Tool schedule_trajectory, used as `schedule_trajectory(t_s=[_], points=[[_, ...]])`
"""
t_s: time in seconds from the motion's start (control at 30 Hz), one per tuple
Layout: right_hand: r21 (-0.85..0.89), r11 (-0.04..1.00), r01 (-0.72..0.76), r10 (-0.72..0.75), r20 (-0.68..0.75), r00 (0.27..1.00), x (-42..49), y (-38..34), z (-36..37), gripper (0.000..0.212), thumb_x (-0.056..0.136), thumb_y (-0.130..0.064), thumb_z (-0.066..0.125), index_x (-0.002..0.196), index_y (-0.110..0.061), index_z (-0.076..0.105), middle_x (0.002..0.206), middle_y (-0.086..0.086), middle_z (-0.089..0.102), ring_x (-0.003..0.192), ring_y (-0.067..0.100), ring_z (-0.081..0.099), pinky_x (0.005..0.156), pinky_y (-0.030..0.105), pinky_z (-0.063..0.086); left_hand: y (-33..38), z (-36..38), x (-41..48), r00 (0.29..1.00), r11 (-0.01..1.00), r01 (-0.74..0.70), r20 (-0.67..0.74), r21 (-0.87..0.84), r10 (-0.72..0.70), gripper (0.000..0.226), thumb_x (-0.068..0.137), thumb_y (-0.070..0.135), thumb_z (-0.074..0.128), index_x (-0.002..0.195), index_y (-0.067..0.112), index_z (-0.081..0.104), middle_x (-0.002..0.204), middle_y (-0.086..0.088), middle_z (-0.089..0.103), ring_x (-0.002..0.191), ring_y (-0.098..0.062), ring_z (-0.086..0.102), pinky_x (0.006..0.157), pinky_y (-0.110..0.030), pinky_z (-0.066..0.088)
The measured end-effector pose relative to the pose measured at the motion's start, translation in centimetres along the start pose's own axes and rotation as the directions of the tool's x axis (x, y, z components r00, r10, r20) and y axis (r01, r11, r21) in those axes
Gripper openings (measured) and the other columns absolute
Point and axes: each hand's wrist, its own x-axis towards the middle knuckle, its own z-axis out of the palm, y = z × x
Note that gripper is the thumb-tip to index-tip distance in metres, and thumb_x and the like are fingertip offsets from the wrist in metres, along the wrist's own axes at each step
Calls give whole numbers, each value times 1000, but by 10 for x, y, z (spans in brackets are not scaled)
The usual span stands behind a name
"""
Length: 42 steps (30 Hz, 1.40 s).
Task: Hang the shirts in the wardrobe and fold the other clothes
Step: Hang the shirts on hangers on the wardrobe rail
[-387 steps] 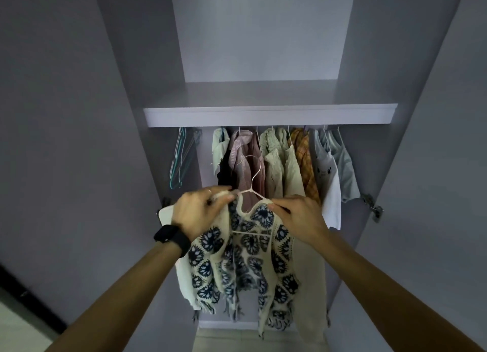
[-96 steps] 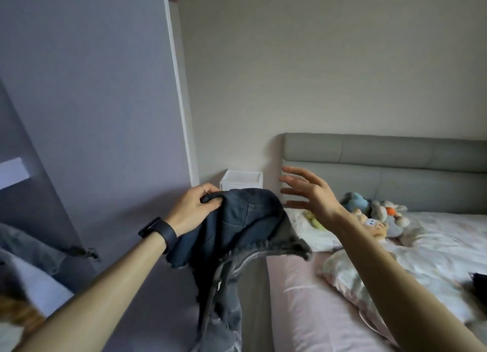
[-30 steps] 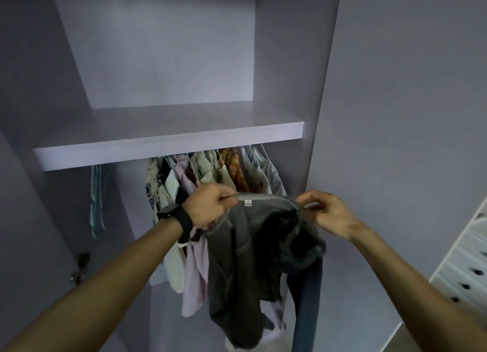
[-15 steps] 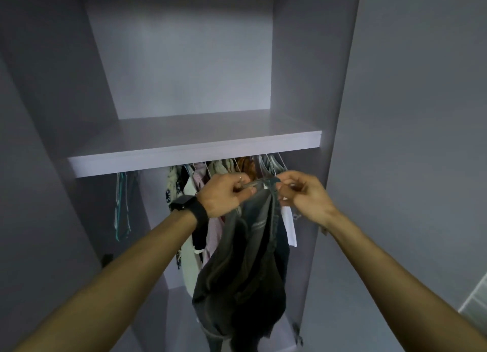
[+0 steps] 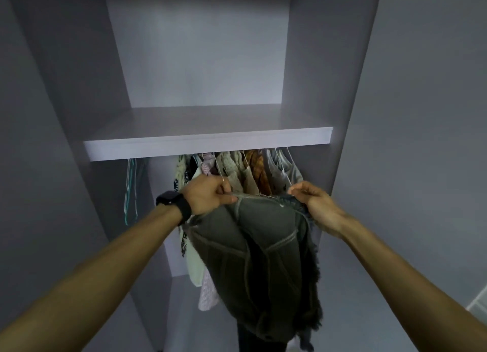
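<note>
The open wardrobe [image 5: 319, 61] has one shelf [image 5: 208, 141]. Below the shelf hangs a row of shirts [image 5: 253, 172]. A grey denim garment [image 5: 258, 259] with a frayed edge hangs in front of this row, spread between both hands. The left hand [image 5: 208, 196] pinches its top edge at one end and the right hand [image 5: 313, 204] pinches the other. Empty hangers [image 5: 131, 191] hang at far left. A black wristwatch [image 5: 174, 202] sits on the left wrist.

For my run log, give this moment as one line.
item: dark denim garment, held before wardrobe | left hand: pinches top edge | right hand: pinches top edge | hung: not yet
</note>
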Motion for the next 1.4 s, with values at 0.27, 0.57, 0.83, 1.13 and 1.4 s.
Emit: schedule_trajectory(t_s=[0.27,0.57,0.83,1.13,1.4], points=[[-705,650,282,-277,125,953,1,-4,-8,24,87,-18,68,96,-33,53,92,-11,56,89,17,58,74,29,47,15,-23,-8,999,917,17,-51,399,4,26,101,41,49,113,24,65,104,2,62,89,-21,59,72,-30,42],[-887,457,61,-140,-3,990,13,49,-38,18,84,-11,60,97,-23,59,108,7,67,97,31,63,77,35,49,-11,-40,-53,959,704,282,-201,652,-198,35,103,51,33,125,36,56,117,-5,69,106,-31,64,94,-38,45],[-778,619,110,-155,16,988,19,56,-18,7,90,-22,63,96,-26,61,93,2,68,83,25,66,66,32,51,-17,-17,-89,774,765,590,-89,-258,-627,27,96,9,55,110,24,72,92,2,73,72,-13,71,64,-26,57],[-133,988,-77,121,367,922,31,38,18,23,83,3,71,105,-5,76,102,14,76,99,24,72,96,42,57,-35,-37,-126,789,654,602,216,-458,-575,14,97,11,60,106,19,64,98,6,77,97,-11,72,90,-34,55],[-292,952,97,56,473,879,34,36,68,32,69,-5,74,100,-11,77,85,17,72,82,30,65,72,43,49,-80,-49,-156,809,810,581,-58,-79,-585,17,86,46,75,83,29,72,75,14,72,73,-4,62,79,-24,49]])
